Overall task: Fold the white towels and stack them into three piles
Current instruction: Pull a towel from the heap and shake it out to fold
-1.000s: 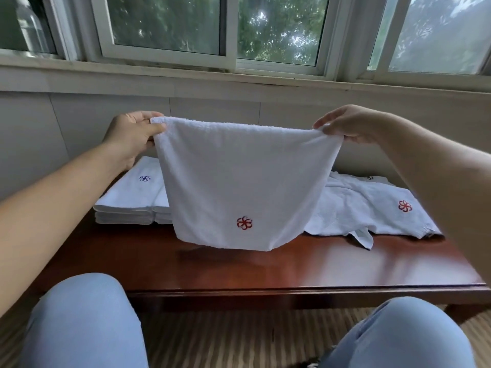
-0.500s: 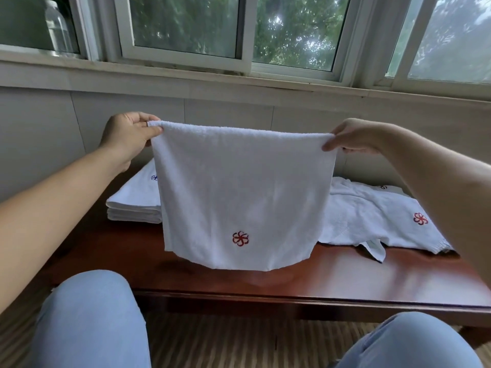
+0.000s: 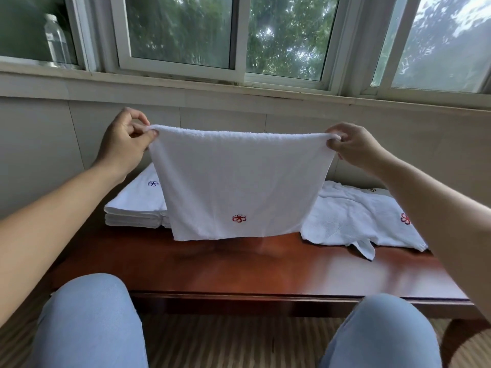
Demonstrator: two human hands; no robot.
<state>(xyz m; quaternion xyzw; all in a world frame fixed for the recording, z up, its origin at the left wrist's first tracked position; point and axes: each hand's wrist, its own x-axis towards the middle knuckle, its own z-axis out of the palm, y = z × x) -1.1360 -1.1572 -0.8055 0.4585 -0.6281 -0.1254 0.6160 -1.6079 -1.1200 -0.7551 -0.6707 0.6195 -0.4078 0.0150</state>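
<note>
Towel stretched above table; left hand and right hand pinch top corners.

Towel hangs above table centre, top corners pinched by left hand and right hand. Folded stack on table, left rear, partly behind towel. Loose towels on table right. Bottle on windowsill, far left, behind table. Knees in front of table
</note>
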